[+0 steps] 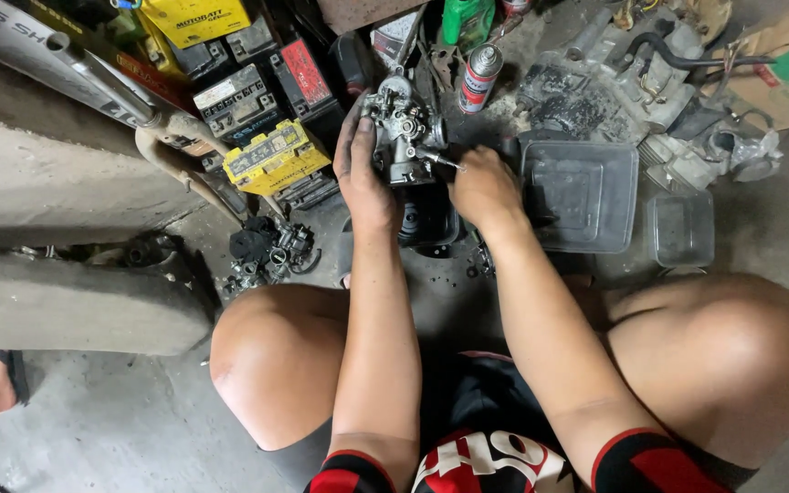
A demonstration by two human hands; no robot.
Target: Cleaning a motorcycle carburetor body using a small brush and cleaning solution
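A grey concrete floor lies under a clear plastic tray beside the right hand. Above a black bowl, the left hand grips a metal carburetor, while the right hand pinches a thin screwdriver against it.

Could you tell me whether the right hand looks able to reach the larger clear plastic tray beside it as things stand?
Probably yes: the right hand is right beside the larger clear plastic tray, nothing lies between them, though its fingers are on the carburetor.
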